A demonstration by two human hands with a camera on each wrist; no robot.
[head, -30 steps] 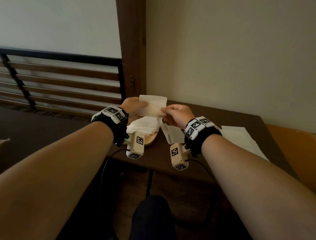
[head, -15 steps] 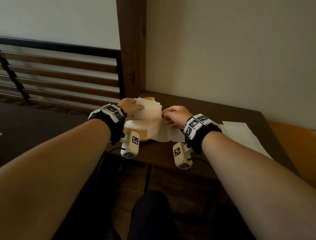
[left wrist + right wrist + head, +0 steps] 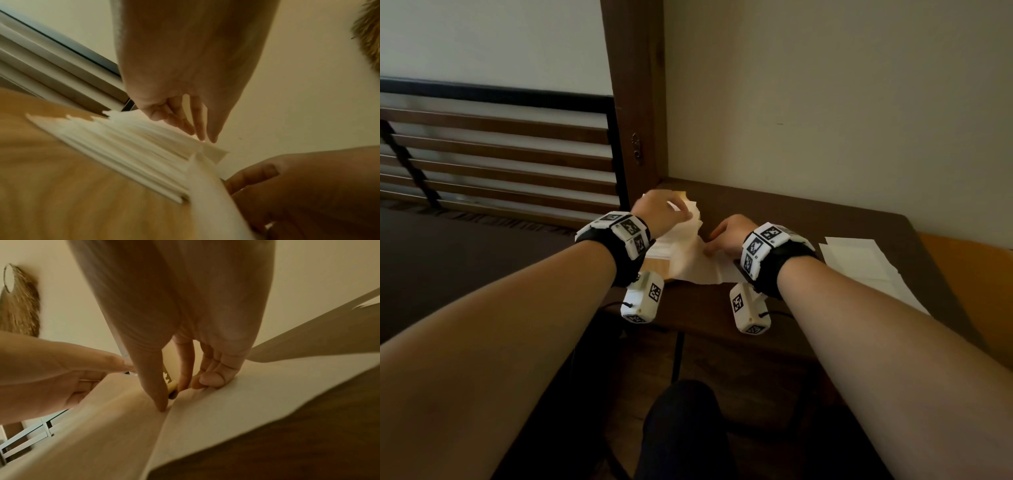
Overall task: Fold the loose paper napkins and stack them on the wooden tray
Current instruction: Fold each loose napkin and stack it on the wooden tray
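Dark wood table (image 3: 808,219) set against a plain wall, slatted railing to the left. Head view: tray (image 3: 659,270) near the table's left end, light wood, mostly covered by a stack (image 3: 664,245) of folded napkins. Left hand (image 3: 659,212) over the stack's far side; its fingers cannot be read from this view. Right hand (image 3: 729,233) just right of the stack, fingers down on a loose napkin (image 3: 705,269) that drapes from the stack's edge onto the table. More flat sheets (image 3: 859,260) lie well apart to the right.

Left wrist view: left hand (image 3: 185,91) has fingers extended and relaxed, fingertips (image 3: 200,136) touching the top of the stack (image 3: 127,146); nothing gripped. Stack sits on the tray (image 3: 61,186), edges fanned, not square. Picture blurred.

Right wrist view: right hand (image 3: 185,353) presses the napkin (image 3: 257,394). Thumb tip sits in a crease, other fingers curled with knuckles on the paper. Napkin bunches slightly at the knuckles. Not clearly pinched.

Judgement: step in hand is creasing and seating this napkin on the stack. To do it well: keep the left fingertips light, steadying the stack so it does not slide; run the thumb along the fold in one stroke; flatten the bunched part first, else the fold sets crooked. Thin paper tears under drag, so press, do not pull. Square the edges afterwards.
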